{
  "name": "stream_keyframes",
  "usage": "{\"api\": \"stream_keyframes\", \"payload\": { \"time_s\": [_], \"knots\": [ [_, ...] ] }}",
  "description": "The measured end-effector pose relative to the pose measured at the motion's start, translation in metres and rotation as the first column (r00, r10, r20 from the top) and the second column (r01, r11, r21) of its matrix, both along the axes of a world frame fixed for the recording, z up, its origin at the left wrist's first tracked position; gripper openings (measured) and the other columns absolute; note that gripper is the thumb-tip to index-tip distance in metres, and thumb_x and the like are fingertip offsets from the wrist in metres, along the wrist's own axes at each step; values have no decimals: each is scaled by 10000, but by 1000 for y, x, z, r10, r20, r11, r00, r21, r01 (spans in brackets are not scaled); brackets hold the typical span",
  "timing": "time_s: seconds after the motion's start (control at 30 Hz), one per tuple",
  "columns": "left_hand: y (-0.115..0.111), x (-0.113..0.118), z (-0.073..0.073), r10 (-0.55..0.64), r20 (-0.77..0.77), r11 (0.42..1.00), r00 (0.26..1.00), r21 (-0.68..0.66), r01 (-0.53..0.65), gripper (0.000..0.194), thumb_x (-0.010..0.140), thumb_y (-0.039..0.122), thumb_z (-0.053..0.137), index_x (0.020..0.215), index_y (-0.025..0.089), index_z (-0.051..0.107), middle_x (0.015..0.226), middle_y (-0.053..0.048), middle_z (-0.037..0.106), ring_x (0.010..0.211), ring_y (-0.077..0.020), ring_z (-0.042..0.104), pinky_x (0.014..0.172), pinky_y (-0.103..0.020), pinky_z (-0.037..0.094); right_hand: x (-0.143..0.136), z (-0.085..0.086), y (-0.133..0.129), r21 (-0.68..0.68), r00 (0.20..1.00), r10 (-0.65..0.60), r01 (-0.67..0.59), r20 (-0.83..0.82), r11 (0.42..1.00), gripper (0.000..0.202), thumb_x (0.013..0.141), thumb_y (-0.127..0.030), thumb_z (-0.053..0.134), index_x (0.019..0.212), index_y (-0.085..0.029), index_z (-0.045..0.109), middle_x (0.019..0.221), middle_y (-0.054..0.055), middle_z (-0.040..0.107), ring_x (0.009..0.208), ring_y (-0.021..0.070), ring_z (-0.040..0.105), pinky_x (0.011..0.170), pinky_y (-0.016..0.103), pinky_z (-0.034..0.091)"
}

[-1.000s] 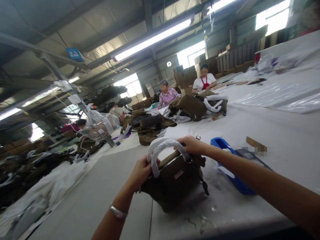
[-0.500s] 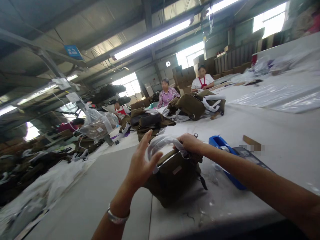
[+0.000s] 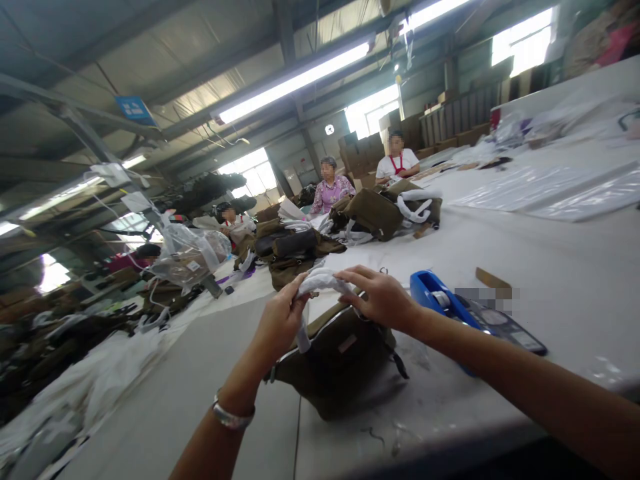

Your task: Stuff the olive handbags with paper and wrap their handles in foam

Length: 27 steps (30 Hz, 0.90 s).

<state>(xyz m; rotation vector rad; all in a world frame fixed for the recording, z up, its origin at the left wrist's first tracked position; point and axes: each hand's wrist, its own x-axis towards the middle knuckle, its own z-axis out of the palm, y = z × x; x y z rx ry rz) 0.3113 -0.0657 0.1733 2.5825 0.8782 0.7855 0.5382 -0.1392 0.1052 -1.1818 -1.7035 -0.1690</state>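
An olive-brown handbag (image 3: pixel 345 363) stands upright on the white table in front of me, a small pale label on its side. Its handles (image 3: pixel 323 280) are wrapped in white film and arch above the zipped top. My left hand (image 3: pixel 283 317) pinches the left part of the handles between thumb and fingers. On the other side, my right hand (image 3: pixel 380 293) has its fingers and thumb around the right part of the handles. A short dark strap (image 3: pixel 399 365) hangs at the bag's right end.
A blue tape dispenser (image 3: pixel 433 293) and a dark flat phone-like object (image 3: pixel 505 327) lie to the right, near a brown strip (image 3: pixel 493 279). Several more bags (image 3: pixel 295 247) are piled ahead. Co-workers sit beyond the table; plastic sheets (image 3: pixel 560 190) lie far right.
My left hand has gone from spread fingers beside the handles to pinching them. My right hand has shifted from the handle's base up onto the handles.
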Motion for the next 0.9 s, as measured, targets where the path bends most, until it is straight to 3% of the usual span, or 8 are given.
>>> {"api": "stream_keyframes", "payload": {
  "time_s": [0.17, 0.23, 0.33, 0.4, 0.6, 0.73, 0.83, 0.9],
  "knots": [
    [-10, 5, -3, 72, -115, 941, 991, 337, -29, 423, 1023, 221, 485, 1425, 105, 545, 1347, -177, 645, 1207, -297, 637, 1007, -427, 537, -1, -6, 3, -29, 997, 9, -12, -76, 1000, 199, 943, -143, 565, 1125, -162, 644, 1055, 114, 725, 919, 239, 715, 824, 328, 557],
    [-14, 4, -5, 166, -100, 804, 981, 590, -76, 437, 993, 226, 575, 1409, 91, 565, 1354, -205, 622, 1224, -348, 608, 1010, -473, 531, 1, -7, 4, -24, 991, 47, -50, -127, 998, 150, 924, -142, 594, 1066, -168, 632, 1003, 87, 734, 888, 207, 720, 821, 292, 554],
    [-20, 1, -12, 167, -14, 510, 986, 857, -75, 499, 918, 230, 706, 1385, 99, 590, 1178, -185, 680, 1060, -321, 655, 943, -440, 552, 3, -8, 3, -37, 980, 104, -112, -171, 993, 142, 938, -188, 606, 1078, -187, 628, 977, 47, 750, 882, 173, 727, 828, 254, 550],
    [-22, -2, -17, 58, 3, 449, 998, 893, -29, 430, 909, 169, 714, 1324, 103, 625, 1047, -137, 705, 937, -250, 677, 894, -354, 558, 5, -8, 2, -51, 964, 151, -166, -219, 985, 181, 953, -228, 594, 1124, -194, 642, 1024, 50, 755, 923, 176, 724, 850, 262, 545],
    [-26, -1, -24, 41, 87, 637, 995, 766, -93, 251, 962, 141, 634, 1203, 107, 691, 1110, -129, 732, 1015, -236, 699, 942, -319, 536, 9, -7, 3, -125, 874, 302, -372, -380, 920, 203, 927, -213, 597, 1093, -189, 712, 1040, 42, 744, 955, 186, 664, 870, 279, 486],
    [-31, 0, -14, 120, 81, 780, 989, 609, -145, 225, 1002, 208, 580, 1169, 131, 709, 1131, -113, 748, 1036, -239, 710, 926, -315, 533, 12, -11, 6, -210, 695, 421, -629, -582, 748, 186, 933, -328, 642, 986, -166, 718, 867, 18, 679, 794, 147, 590, 731, 247, 446],
    [-31, -3, 3, 78, -14, 955, 997, 287, -71, 220, 997, 265, 582, 1128, 165, 728, 1059, -77, 759, 972, -225, 706, 875, -308, 522, 18, -16, 6, -221, 617, 451, -716, -645, 663, 348, 943, -493, 627, 949, -152, 693, 818, 22, 641, 714, 134, 552, 662, 244, 436],
    [-28, -7, 15, -67, -79, 994, 995, -93, 59, 235, 974, 331, 611, 1099, 178, 739, 987, -55, 750, 907, -206, 684, 819, -289, 514, 22, -18, 4, -212, 576, 458, -749, -677, 628, 412, 942, -552, 608, 918, -147, 680, 804, 26, 624, 705, 134, 542, 668, 250, 445]
  ]
}}
